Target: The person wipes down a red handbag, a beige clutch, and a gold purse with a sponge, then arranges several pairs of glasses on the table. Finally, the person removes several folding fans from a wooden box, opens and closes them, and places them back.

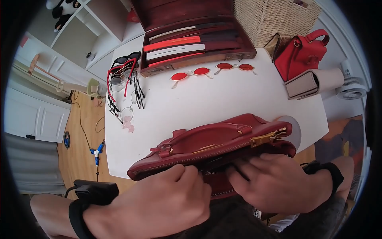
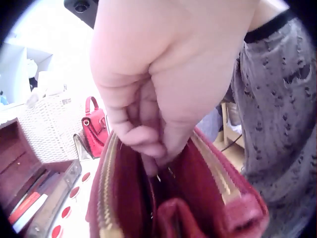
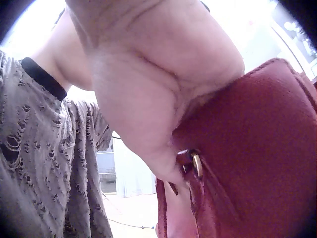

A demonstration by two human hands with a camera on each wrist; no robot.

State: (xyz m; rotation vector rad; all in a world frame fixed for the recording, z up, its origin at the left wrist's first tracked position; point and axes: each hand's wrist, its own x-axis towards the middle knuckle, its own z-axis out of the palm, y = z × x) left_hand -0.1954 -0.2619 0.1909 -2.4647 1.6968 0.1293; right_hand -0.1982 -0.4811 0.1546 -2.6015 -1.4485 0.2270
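A dark red leather handbag (image 1: pixel 223 137) with a gold zip lies tilted at the table's near edge, its top open toward the person. My left hand (image 1: pixel 167 197) reaches over the near side with curled fingers. In the left wrist view its fingertips (image 2: pixel 143 136) pinch at the inner divider, where a small metal bit shows below them. My right hand (image 1: pixel 274 181) grips the bag at the right part of its opening, some fingers hidden inside. A gold-ringed handle mount (image 3: pixel 197 163) shows beside that hand in the right wrist view.
The white table (image 1: pixel 179 101) carries two pairs of red-lensed glasses (image 1: pixel 191 73), a pile of other glasses (image 1: pixel 126 75) and an open brown case (image 1: pixel 199 63) holding flat items. At the right stand a red bag (image 1: pixel 298 59), a beige bag (image 1: pixel 306 84) and a woven basket (image 1: pixel 274 20).
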